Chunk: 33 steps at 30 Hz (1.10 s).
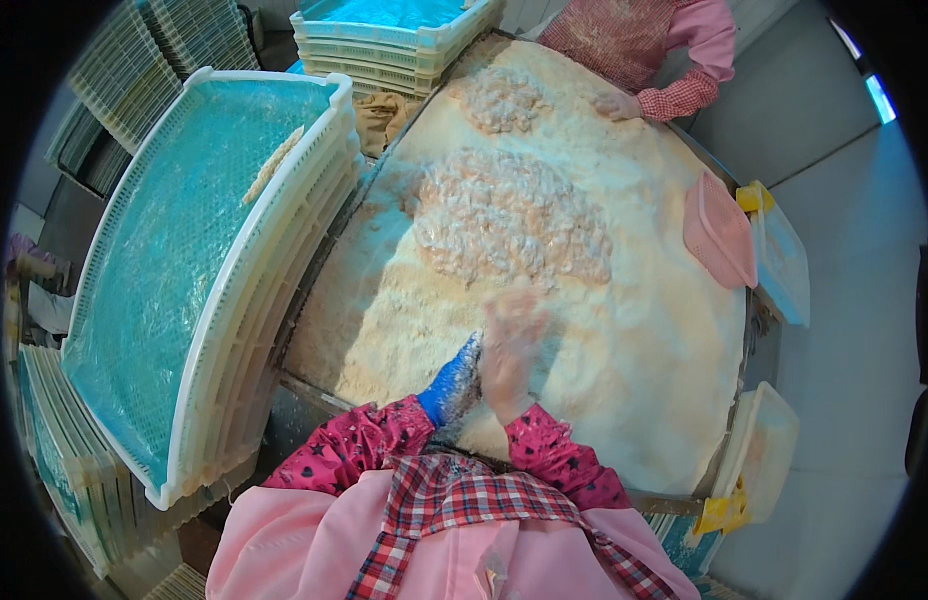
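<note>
Tray (pixel 164 260): one strip (pixel 273 166) on it.
Heap (pixel 514 215): most probably awaits you, on powder (pixel 644 370).
Left hand (pixel 454 383): grip unclear.
Right hand (pixel 510 350): blurred, can't tell.

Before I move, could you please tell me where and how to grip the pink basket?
Grip the pink basket by its exposed rim, probably from the left: that side faces white powder, while a bluish container crowds its right.

Pink basket (pixel 719 230), crumpled brown cloth (pixel 382 118) — near stacked trays (pixel 369 58), grey wall (pixel 849 380).
</note>
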Motion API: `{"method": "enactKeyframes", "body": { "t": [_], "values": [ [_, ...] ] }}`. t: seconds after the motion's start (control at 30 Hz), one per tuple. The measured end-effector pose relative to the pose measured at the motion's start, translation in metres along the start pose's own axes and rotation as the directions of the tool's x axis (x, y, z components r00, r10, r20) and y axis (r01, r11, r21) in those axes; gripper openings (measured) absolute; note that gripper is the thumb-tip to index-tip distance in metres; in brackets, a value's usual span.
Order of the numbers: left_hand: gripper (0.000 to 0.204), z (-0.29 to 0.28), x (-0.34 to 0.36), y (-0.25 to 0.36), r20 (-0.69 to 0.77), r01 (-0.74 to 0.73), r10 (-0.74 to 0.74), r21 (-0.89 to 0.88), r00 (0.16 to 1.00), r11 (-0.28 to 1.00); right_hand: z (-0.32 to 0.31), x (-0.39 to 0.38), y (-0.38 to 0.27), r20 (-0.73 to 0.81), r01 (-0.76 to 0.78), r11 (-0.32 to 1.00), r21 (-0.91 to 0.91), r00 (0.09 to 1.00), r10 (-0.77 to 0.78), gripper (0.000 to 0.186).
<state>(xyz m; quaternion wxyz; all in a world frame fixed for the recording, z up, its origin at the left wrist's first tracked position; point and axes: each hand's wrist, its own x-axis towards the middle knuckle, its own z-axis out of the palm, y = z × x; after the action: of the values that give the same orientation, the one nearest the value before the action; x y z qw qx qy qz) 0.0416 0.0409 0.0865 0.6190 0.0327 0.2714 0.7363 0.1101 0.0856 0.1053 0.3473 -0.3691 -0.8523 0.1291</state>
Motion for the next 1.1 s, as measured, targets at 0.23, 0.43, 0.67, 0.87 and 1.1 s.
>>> {"method": "enactKeyframes", "body": {
  "t": [0.23,0.43,0.67,0.87,1.1],
  "values": [
    [0.047,-0.067,0.021,0.026,0.094,0.185,-0.174,-0.131,0.98,0.974,-0.011,-0.007,0.03,0.165,-0.454,0.818,0.354,0.891,0.423,0.045],
    [0.029,-0.057,0.011,0.114,0.061,-0.034,0.05,-0.235,0.997,0.971,0.033,-0.039,0.033,0.498,-0.502,0.694,0.516,0.835,0.234,0.043],
    [0.03,-0.047,-0.014,0.138,0.025,-0.062,0.074,-0.314,0.997,0.947,0.075,0.001,0.008,0.552,0.184,0.957,0.223,0.785,-0.28,0.033],
    [0.033,-0.026,-0.021,0.117,0.005,0.074,-0.078,-0.353,0.997,0.933,0.002,-0.052,0.046,0.431,-0.04,0.935,0.352,0.894,-0.124,0.024],
    [0.037,0.02,-0.013,0.091,0.15,0.207,-0.161,-0.365,0.975,0.908,0.003,-0.069,0.054,0.402,-0.555,0.666,0.498,0.829,0.389,0.022]
  ]
}}
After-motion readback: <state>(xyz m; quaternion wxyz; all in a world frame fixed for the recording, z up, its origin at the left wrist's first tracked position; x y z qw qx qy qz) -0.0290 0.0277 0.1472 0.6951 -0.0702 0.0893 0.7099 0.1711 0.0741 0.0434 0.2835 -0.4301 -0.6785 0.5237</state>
